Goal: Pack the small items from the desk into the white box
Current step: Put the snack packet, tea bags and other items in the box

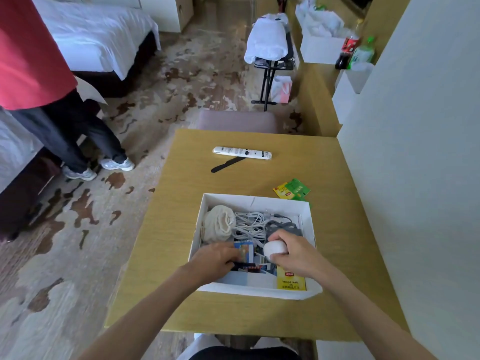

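The white box (259, 201) sits on the wooden desk (181, 203), near its front. Inside lie a cream cloth pouch (218, 224), tangled white cables (249, 224), a dark item (281, 226), a yellow Lipton tea packet (291, 280) and printed cards (245, 252). My left hand (215, 261) is in the box, fingers closed on the printed cards. My right hand (291, 252) holds a small white round case (275, 248) just above the box's contents. Outside the box lie a white remote (242, 153), a black flat stick (227, 164) and yellow and green tea packets (292, 189).
A wall (415, 178) runs along the desk's right side. A chair seat (237, 122) stands at the desk's far edge. A person in a red top (31, 61) stands at the left by a bed (98, 35). Bottles (358, 50) and white bags (322, 24) are on a far counter.
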The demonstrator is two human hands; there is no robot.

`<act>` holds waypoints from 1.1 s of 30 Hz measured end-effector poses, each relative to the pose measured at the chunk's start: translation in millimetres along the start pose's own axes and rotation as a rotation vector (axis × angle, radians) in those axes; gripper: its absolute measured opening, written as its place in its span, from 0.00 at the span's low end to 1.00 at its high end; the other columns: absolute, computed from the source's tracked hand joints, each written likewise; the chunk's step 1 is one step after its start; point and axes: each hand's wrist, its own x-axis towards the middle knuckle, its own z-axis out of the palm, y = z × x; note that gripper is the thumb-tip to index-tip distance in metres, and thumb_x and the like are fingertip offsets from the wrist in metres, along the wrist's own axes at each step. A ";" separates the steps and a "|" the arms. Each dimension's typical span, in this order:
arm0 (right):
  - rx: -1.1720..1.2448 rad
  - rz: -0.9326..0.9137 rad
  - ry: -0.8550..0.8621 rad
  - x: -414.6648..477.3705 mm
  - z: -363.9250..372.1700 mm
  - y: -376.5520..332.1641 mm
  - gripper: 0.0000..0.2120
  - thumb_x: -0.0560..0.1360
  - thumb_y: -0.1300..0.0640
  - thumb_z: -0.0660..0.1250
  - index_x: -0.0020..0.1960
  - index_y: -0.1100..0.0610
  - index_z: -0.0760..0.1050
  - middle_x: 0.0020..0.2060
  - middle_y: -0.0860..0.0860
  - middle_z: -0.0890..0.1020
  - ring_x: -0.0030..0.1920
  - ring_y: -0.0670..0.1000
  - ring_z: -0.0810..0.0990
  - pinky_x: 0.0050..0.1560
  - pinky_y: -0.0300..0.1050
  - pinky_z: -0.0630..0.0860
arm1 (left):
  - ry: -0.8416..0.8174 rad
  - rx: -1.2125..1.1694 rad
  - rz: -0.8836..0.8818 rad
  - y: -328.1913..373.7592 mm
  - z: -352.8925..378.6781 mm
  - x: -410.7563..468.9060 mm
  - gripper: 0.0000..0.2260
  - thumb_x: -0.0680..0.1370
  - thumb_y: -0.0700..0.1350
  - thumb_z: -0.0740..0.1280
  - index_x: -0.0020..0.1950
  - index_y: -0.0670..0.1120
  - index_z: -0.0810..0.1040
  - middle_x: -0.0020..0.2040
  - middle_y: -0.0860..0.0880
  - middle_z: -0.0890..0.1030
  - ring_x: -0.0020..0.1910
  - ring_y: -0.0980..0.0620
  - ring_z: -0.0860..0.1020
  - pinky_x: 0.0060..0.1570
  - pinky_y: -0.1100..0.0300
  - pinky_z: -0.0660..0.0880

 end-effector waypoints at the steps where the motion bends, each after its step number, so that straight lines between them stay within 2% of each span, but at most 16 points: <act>1: 0.013 0.021 0.015 3.4 3.6 -1.4 0.16 0.71 0.52 0.70 0.55 0.41 0.70 0.50 0.43 0.77 0.42 0.45 0.80 0.33 0.41 0.80 | -0.022 0.018 -0.005 -2.5 -1.2 -0.4 0.12 0.76 0.44 0.60 0.56 0.53 0.78 0.54 0.52 0.79 0.54 0.50 0.77 0.49 0.54 0.75; 6: -0.032 0.089 0.051 23.5 26.2 -1.0 0.16 0.71 0.53 0.72 0.56 0.46 0.72 0.53 0.48 0.81 0.46 0.48 0.79 0.43 0.44 0.77 | -0.130 0.074 -0.014 -6.4 -5.7 -0.6 0.12 0.77 0.43 0.60 0.55 0.52 0.79 0.56 0.51 0.81 0.53 0.49 0.78 0.49 0.55 0.74; 10: 0.002 0.096 0.029 27.9 34.6 1.7 0.17 0.71 0.50 0.73 0.58 0.49 0.74 0.53 0.48 0.80 0.48 0.48 0.79 0.42 0.42 0.78 | -0.158 0.130 -0.018 -6.5 -8.0 2.2 0.10 0.77 0.42 0.61 0.54 0.50 0.79 0.54 0.49 0.82 0.51 0.47 0.79 0.50 0.53 0.77; 12: -0.023 0.069 0.028 26.0 35.1 4.0 0.16 0.70 0.47 0.72 0.56 0.46 0.74 0.51 0.47 0.81 0.48 0.48 0.80 0.44 0.45 0.79 | -0.166 0.183 -0.004 -6.2 -8.9 5.4 0.09 0.77 0.44 0.62 0.53 0.49 0.80 0.51 0.48 0.82 0.49 0.46 0.79 0.46 0.54 0.77; 14: -0.112 0.043 0.042 24.7 34.9 6.1 0.14 0.70 0.44 0.69 0.54 0.43 0.74 0.49 0.46 0.83 0.46 0.47 0.81 0.44 0.46 0.79 | -0.184 0.269 0.030 -4.7 -11.0 9.1 0.08 0.77 0.45 0.62 0.51 0.48 0.80 0.47 0.46 0.82 0.45 0.45 0.80 0.40 0.57 0.72; 16: -0.165 -0.001 0.013 25.9 34.5 8.2 0.14 0.72 0.47 0.68 0.58 0.43 0.76 0.52 0.48 0.82 0.49 0.48 0.80 0.49 0.46 0.78 | -0.200 0.342 0.056 -3.3 -12.4 11.9 0.08 0.77 0.45 0.62 0.50 0.46 0.80 0.45 0.45 0.82 0.42 0.45 0.80 0.37 0.58 0.69; 19: -0.158 -0.050 -0.063 25.5 29.9 12.6 0.18 0.77 0.56 0.68 0.66 0.51 0.75 0.59 0.50 0.79 0.58 0.50 0.77 0.58 0.46 0.74 | -0.209 0.424 0.041 -1.9 -13.1 14.6 0.08 0.76 0.45 0.63 0.50 0.44 0.79 0.44 0.44 0.82 0.42 0.44 0.80 0.37 0.57 0.69; 21: -0.136 -0.077 -0.029 21.3 21.7 16.3 0.18 0.77 0.57 0.67 0.66 0.52 0.75 0.59 0.49 0.78 0.58 0.49 0.77 0.59 0.47 0.74 | -0.213 0.411 -0.002 -1.4 -13.6 15.4 0.08 0.76 0.45 0.63 0.50 0.44 0.79 0.43 0.44 0.82 0.43 0.43 0.80 0.37 0.57 0.69; 23: -0.105 -0.139 0.069 15.5 8.7 18.8 0.16 0.77 0.53 0.67 0.64 0.51 0.76 0.56 0.46 0.78 0.54 0.44 0.77 0.55 0.42 0.75 | -0.214 0.343 -0.050 -1.4 -15.6 16.2 0.08 0.76 0.46 0.62 0.48 0.44 0.79 0.43 0.45 0.81 0.43 0.44 0.80 0.36 0.58 0.69; 27: 0.117 -0.252 0.245 6.5 -32.4 22.9 0.10 0.77 0.50 0.68 0.57 0.47 0.79 0.48 0.41 0.80 0.49 0.38 0.78 0.44 0.31 0.73 | -0.084 0.066 -0.172 -2.6 -27.2 16.8 0.10 0.78 0.51 0.61 0.45 0.46 0.77 0.44 0.48 0.82 0.41 0.50 0.78 0.35 0.60 0.67; 29: 0.212 -0.272 0.347 8.6 -56.9 29.4 0.07 0.77 0.51 0.67 0.55 0.48 0.79 0.46 0.40 0.81 0.47 0.39 0.78 0.41 0.30 0.73 | 0.044 -0.053 -0.219 -0.9 -39.6 20.6 0.11 0.78 0.52 0.62 0.44 0.48 0.78 0.42 0.49 0.82 0.37 0.52 0.77 0.33 0.61 0.70; 33: 0.319 -0.240 0.501 32.1 -89.5 49.9 0.04 0.79 0.55 0.66 0.51 0.51 0.79 0.42 0.46 0.82 0.42 0.41 0.77 0.39 0.29 0.72 | 0.290 -0.185 -0.268 2.7 -66.4 44.4 0.10 0.80 0.46 0.61 0.42 0.42 0.76 0.38 0.45 0.82 0.34 0.43 0.80 0.32 0.48 0.77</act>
